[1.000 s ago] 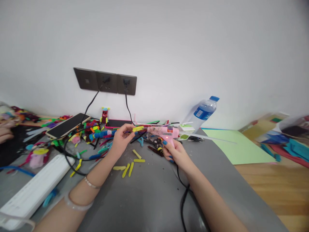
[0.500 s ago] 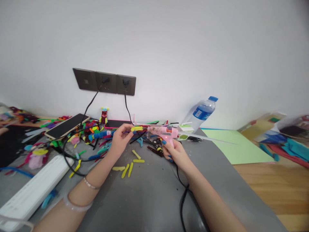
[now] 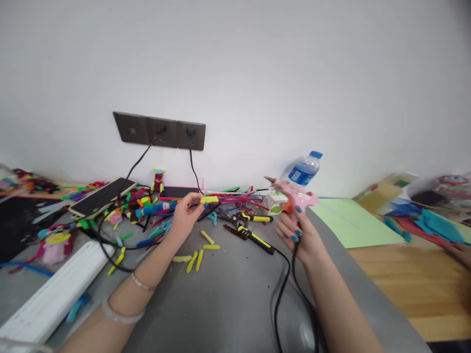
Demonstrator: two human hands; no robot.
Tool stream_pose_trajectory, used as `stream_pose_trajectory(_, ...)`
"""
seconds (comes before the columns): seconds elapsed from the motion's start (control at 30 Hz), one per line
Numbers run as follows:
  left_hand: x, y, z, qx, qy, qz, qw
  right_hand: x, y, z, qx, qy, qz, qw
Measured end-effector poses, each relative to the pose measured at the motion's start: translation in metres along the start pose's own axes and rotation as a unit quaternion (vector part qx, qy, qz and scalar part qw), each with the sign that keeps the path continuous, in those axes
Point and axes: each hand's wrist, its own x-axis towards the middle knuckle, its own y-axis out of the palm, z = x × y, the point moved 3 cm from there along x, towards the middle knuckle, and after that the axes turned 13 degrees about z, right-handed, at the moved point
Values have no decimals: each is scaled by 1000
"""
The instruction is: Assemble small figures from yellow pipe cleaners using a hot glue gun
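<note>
Left hand: with fingertips pinching, my left hand [image 3: 187, 213] is holding a small yellow piece [image 3: 209, 199] just above the clutter at the frame's centre.
Right hand: my right hand [image 3: 301, 238], right of centre, is gripping a pink glue gun [image 3: 290, 189] with its fingers curled around the handle; the nozzle is pointing to the upper left, well apart from the yellow piece.
Step in hand: I am, in my judgement, gluing the piece; whether it is carrying glue I cannot tell.
Next move: this is probably calling for a steady left pinch and a nozzle clear of my fingertips.
Loose yellow strips: several yellow strips [image 3: 212, 247] are lying on the worktop [image 3: 228, 304] below my left hand.
Open room: bare grey surface is stretching across the lower centre, between my forearms.
Obstacles: yellow-and-black pliers [image 3: 259, 240] are lying between my hands; a black cord [image 3: 293, 264] is trailing down from my right hand.
Edges: the wall [image 3: 235, 73] is closing off the back; the worktop's right edge is slanting towards the lower right.
</note>
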Motion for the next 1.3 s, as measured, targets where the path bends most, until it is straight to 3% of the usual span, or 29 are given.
stream_pose_trajectory(0.07,0,0,1,-5,-5,5,1000,-21,-23,5,-7,20,-56,998)
stream_pose_trajectory(0.27,0,2,6,-25,-28,12,999,-87,-87,-4,-46,184,-175,966)
stream_pose_trajectory(0.43,-1,0,7,-17,-23,-14,1000,-102,-118,-18,-201,255,-186,927)
stream_pose_trajectory(0.53,-1,-2,6,-17,-21,-33,999,-94,-128,-17,-374,263,-184,870)
stream_pose_trajectory(0.7,-2,-4,6,-27,-19,-43,999,-75,-125,-10,-564,320,-105,754)
stream_pose_trajectory(0.8,-3,-4,5,-27,-14,-48,998,-71,-123,-8,-594,335,-76,727)
stream_pose_trajectory(0.9,-4,-3,5,-27,-16,-51,998,-73,-124,-4,-613,326,-113,711)
stream_pose_trajectory(1.0,-4,-4,5,-27,-15,-55,998,-73,-110,4,-634,295,-180,692)
stream_pose_trajectory(1.1,-4,-4,6,-21,-14,-54,998,-60,-65,15,-618,187,-160,746)
stream_pose_trajectory(1.13,-4,-4,6,-19,-16,-53,998,-53,-44,18,-612,134,-129,769)
stream_pose_trajectory(1.23,-4,-4,6,-17,-19,-47,999,-28,22,18,-560,53,60,825)
stream_pose_trajectory(1.3,-4,-4,5,-14,-14,-44,999,-11,60,11,-516,50,195,832)
